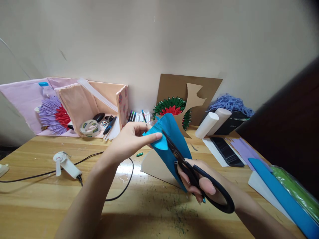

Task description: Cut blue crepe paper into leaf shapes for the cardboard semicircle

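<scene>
Head view: mid-frame, left hand (pixel 134 135) pinching blue paper (pixel 175 132); lower right of centre, right hand (pixel 207 185) grasping black scissors (pixel 184 162).

The flat blue paper sheet (pixel 177 134) looks matt and finely crinkled; the long black scissors (pixel 176 155) pair dark metal blades (pixel 171 144) with smooth plastic loops (pixel 229 204); the yellow-brown wooden worktop (pixel 35 209) is glossy.

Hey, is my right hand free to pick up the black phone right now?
Probably not as it stands: the right hand is holding the black scissors. The way itself looks free, though, since nothing visible covers the black phone.
</scene>
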Action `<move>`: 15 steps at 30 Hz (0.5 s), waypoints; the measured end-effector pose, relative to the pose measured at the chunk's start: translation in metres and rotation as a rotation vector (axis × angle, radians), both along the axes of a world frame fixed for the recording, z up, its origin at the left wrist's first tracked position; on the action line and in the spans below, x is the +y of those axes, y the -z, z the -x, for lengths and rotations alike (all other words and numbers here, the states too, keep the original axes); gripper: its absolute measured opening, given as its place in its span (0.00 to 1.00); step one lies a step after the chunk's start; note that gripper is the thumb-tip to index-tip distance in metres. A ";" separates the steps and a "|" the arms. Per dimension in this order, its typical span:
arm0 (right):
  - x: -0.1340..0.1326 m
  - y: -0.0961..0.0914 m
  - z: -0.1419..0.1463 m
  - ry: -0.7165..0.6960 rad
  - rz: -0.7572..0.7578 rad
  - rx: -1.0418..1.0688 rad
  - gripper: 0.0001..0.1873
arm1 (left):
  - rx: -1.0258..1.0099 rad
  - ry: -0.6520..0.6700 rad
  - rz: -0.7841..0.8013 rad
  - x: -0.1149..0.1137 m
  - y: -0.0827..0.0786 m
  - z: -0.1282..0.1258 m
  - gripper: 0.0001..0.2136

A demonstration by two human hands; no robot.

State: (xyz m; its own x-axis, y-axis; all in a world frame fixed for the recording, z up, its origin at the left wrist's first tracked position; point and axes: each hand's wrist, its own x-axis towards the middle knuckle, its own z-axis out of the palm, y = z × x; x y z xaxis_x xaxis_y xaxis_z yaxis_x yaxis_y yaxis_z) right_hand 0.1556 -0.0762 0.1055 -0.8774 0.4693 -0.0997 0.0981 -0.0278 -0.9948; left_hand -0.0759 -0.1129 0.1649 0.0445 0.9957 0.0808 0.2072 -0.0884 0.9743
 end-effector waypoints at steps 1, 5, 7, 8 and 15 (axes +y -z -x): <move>0.000 -0.001 0.000 0.005 0.006 0.001 0.37 | -0.012 0.003 -0.001 0.000 0.000 0.000 0.11; -0.001 -0.007 0.002 0.004 0.006 -0.025 0.38 | -0.055 0.006 -0.003 0.001 0.001 0.001 0.09; -0.002 -0.012 0.003 -0.028 -0.015 -0.017 0.38 | -0.046 0.003 -0.001 0.000 0.001 0.000 0.09; -0.002 -0.014 0.004 -0.048 -0.028 -0.011 0.39 | -0.033 0.003 0.002 0.000 0.001 0.000 0.10; 0.005 -0.024 0.006 -0.129 -0.126 -0.024 0.37 | 0.045 0.011 0.008 0.000 0.001 0.002 0.11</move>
